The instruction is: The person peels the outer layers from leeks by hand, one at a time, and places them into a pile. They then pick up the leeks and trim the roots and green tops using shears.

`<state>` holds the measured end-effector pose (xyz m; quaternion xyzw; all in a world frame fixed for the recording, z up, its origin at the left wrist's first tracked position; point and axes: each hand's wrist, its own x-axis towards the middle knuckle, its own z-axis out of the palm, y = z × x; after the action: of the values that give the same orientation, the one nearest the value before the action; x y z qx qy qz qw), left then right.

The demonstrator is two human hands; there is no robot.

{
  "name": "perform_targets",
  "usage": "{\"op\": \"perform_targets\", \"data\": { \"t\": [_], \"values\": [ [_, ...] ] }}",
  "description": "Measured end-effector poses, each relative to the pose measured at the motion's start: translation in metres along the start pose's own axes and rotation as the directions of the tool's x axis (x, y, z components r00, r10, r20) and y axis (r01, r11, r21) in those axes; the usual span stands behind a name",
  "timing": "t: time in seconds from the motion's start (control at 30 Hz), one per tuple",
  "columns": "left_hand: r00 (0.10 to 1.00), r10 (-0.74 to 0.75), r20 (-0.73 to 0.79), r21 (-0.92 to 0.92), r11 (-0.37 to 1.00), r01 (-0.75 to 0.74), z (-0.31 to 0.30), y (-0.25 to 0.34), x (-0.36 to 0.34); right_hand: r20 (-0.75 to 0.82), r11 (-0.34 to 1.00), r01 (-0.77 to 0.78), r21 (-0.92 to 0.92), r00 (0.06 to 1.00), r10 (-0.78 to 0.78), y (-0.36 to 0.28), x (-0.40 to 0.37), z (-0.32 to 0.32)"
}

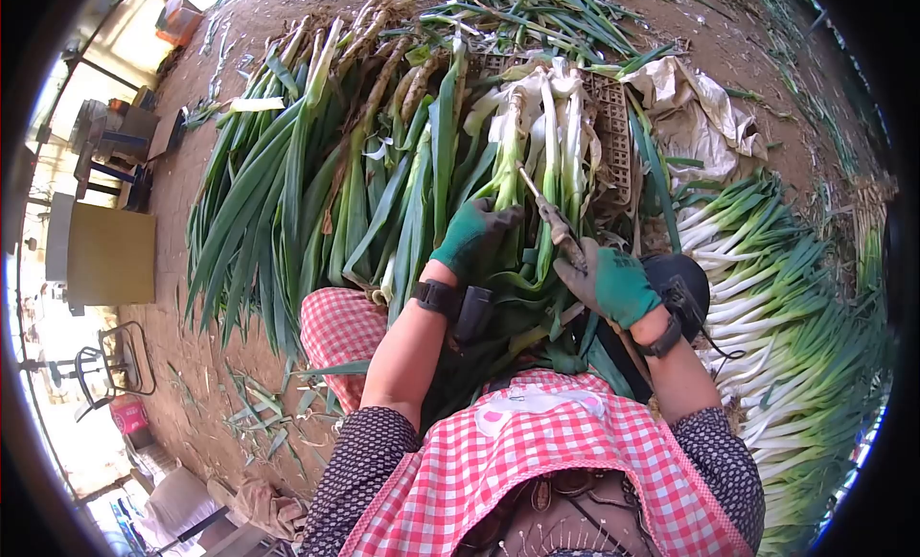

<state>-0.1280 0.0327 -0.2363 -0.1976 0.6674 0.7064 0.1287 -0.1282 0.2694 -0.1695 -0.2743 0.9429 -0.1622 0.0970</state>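
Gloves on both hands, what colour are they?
Green, on the left hand and the right hand; the head view shows them best.

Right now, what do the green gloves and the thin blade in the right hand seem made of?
Green gloves: probably knitted fabric with a matte rubbery coating, going by the dull, creased surface; thin blade: apparently metal, dull and soiled; the right hand hides its handle.
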Motion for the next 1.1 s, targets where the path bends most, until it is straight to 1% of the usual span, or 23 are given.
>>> {"op": "perform_targets", "data": {
  "t": [0.03,0.07,0.1,0.17,0.2,0.3,0.33,0.43,0.5,0.57,0.6,0.7,0.73,0.77,0.83,0.87,0.93,0.97,1.03,1.07,1.1],
  "values": [
    [1.0,0.001,-0.008,0.019,1.0,-0.001,0.002,-0.002,-0.001,0.002,0.994,0.097,-0.057,0.995,-0.097,-0.001,-0.002,-0.005],
    [1.0,-0.004,-0.011,-0.035,0.999,0.003,0.004,-0.001,-0.003,0.009,0.974,0.196,-0.112,0.98,-0.196,-0.002,-0.002,-0.009],
    [0.998,0.027,-0.062,0.122,0.992,-0.02,0.003,-0.002,-0.002,0.02,0.941,0.296,-0.166,0.955,-0.297,-0.004,-0.001,-0.011],
    [0.983,0.109,-0.146,0.42,0.907,-0.038,0.003,-0.002,-0.001,0.056,0.99,0.104,-0.099,0.994,-0.099,-0.015,-0.008,-0.011],
    [0.977,0.131,-0.167,0.488,0.872,-0.034,0.007,-0.003,0.001,0.079,0.997,0.0,-0.071,0.997,0.006,-0.02,-0.01,-0.011],
    [0.975,0.166,-0.149,0.692,0.722,-0.017,0.02,-0.002,0.005,0.069,0.987,0.065,-0.146,0.996,-0.056,-0.023,-0.008,-0.004],
    [0.98,0.125,-0.158,0.714,0.699,0.026,0.025,0.008,0.0,0.062,0.984,0.08,-0.161,0.996,-0.071,-0.021,-0.007,0.001],
    [0.962,0.2,-0.183,0.672,0.74,-0.026,0.023,0.001,0.001,0.055,0.971,0.123,-0.204,0.992,-0.114,-0.018,-0.006,0.009],
    [0.947,0.267,-0.177,0.674,0.734,-0.082,0.02,-0.005,0.002,0.064,0.961,0.15,-0.234,0.988,-0.138,-0.018,-0.001,0.004],
    [0.937,0.301,-0.176,0.651,0.749,-0.119,0.016,-0.012,0.003,0.043,0.982,0.027,-0.189,0.999,-0.019,-0.008,0.011,0.015],
    [0.938,0.315,-0.147,0.616,0.771,-0.162,0.013,-0.015,0.005,0.032,0.986,-0.033,-0.165,0.999,0.039,-0.004,0.02,0.018],
    [0.905,0.422,-0.05,0.618,0.725,-0.304,0.006,-0.011,-0.004,0.179,0.978,-0.112,-0.175,0.973,0.143,-0.008,0.059,0.007],
    [0.878,0.479,-0.009,0.684,0.643,-0.344,0.004,-0.026,0.006,0.209,0.983,-0.094,-0.16,0.97,0.127,-0.002,0.072,0.012],
    [0.847,0.531,0.037,0.742,0.553,-0.379,0.003,-0.054,0.025,0.204,0.983,-0.082,-0.166,0.972,0.116,0.003,0.086,0.015],
    [0.771,0.622,0.137,0.836,0.345,-0.427,0.001,-0.083,0.045,0.196,0.982,-0.056,-0.178,0.976,0.091,0.011,0.112,0.018],
    [0.726,0.66,0.191,0.87,0.229,-0.437,0.001,-0.089,0.049,0.218,0.979,-0.086,-0.182,0.968,0.126,0.009,0.125,0.015],
    [0.699,0.685,0.205,0.863,0.21,-0.459,0.003,-0.099,0.054,0.262,0.971,-0.143,-0.194,0.946,0.192,0.002,0.152,0.01],
    [0.719,0.676,0.162,0.825,0.307,-0.474,0.005,-0.101,0.054,0.262,0.971,-0.146,-0.191,0.945,0.194,0.005,0.164,0.012],
    [0.805,0.589,0.076,0.719,0.526,-0.453,0.003,-0.099,0.051,0.264,0.971,-0.153,-0.184,0.944,0.199,0.013,0.187,0.024],
    [0.862,0.505,0.042,0.651,0.641,-0.407,-0.001,-0.083,0.04,0.263,0.966,-0.167,-0.196,0.94,0.216,0.017,0.196,0.028],
    [0.917,0.4,0.003,0.516,0.784,-0.344,-0.002,-0.066,0.029,0.285,0.964,-0.199,-0.175,0.927,0.243,0.022,0.205,0.034]
  ]
}}
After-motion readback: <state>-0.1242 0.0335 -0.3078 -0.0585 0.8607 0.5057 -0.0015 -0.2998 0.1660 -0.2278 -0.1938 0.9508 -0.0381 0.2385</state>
